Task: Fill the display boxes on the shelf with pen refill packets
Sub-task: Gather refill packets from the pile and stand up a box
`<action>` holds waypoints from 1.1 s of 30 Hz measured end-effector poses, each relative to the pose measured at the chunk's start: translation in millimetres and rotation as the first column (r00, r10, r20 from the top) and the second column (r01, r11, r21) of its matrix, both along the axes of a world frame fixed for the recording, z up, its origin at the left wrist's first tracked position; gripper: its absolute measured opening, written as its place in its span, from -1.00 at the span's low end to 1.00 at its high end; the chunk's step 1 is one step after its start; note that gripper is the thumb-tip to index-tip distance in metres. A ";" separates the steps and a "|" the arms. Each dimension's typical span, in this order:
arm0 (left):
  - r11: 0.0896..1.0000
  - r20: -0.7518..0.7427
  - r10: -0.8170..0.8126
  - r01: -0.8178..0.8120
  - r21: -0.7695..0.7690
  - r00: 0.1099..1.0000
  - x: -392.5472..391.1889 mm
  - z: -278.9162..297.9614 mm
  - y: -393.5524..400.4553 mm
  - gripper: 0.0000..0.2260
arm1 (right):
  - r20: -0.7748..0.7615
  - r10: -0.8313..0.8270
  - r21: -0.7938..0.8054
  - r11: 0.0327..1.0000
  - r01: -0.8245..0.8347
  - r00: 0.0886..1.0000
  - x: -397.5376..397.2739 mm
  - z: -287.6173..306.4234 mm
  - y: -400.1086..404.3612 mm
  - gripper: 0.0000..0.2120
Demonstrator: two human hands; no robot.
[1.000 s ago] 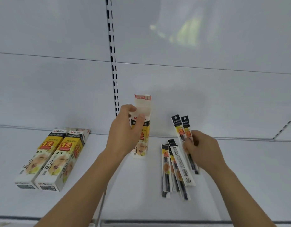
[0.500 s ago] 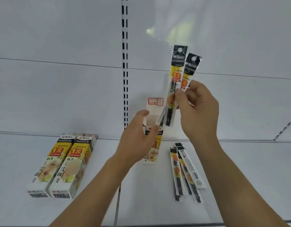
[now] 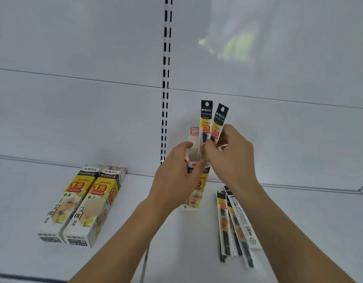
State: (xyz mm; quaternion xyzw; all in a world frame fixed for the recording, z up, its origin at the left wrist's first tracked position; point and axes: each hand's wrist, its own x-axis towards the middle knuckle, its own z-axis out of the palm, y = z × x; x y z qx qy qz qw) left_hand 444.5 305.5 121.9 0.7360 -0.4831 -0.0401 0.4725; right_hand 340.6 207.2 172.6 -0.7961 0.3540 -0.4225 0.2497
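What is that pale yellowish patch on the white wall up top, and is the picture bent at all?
Head view: the patch looks like a soft reflection on the glossy back panel; its source is unseen. The panel seams bow, a wide-angle effect. Light is even, shadows faint; the left hand looks slightly blurred.

You're facing a white back panel (image 3: 74, 48) with a horizontal seam across it. A slotted upright (image 3: 166, 82) runs down its middle, with paired black slots. Top right, the panel carries a blurred yellowish reflection (image 3: 229, 45).
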 end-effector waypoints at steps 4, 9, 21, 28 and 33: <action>1.000 -0.043 -0.008 0.008 0.002 0.999 5.4 -2.7 0.7 -0.50 | -0.063 0.066 0.043 0.997 -0.063 0.996 -4.2 -0.1 -11.1 -0.86; 1.000 -0.102 -0.022 0.021 -0.007 0.995 6.7 -5.8 2.6 -0.52 | -0.055 0.154 0.024 0.988 -0.153 0.987 -8.7 2.3 -22.2 -0.78; 0.993 -0.065 -0.111 0.113 0.019 0.992 16.3 -11.8 1.6 -0.43 | -0.298 0.212 -0.203 0.939 -0.278 0.931 -12.2 -9.6 -33.6 -0.86; 0.993 -0.115 -0.119 0.118 -0.015 0.986 15.3 -7.3 -6.2 -0.45 | -0.186 0.196 -0.262 0.934 -0.241 0.963 -27.3 -15.8 -36.9 -0.76; 0.992 -0.129 -0.123 0.120 -0.031 0.984 10.9 -18.5 -5.6 -0.46 | -0.131 0.091 -0.206 0.972 -0.117 0.987 -50.4 -28.1 -35.2 -0.72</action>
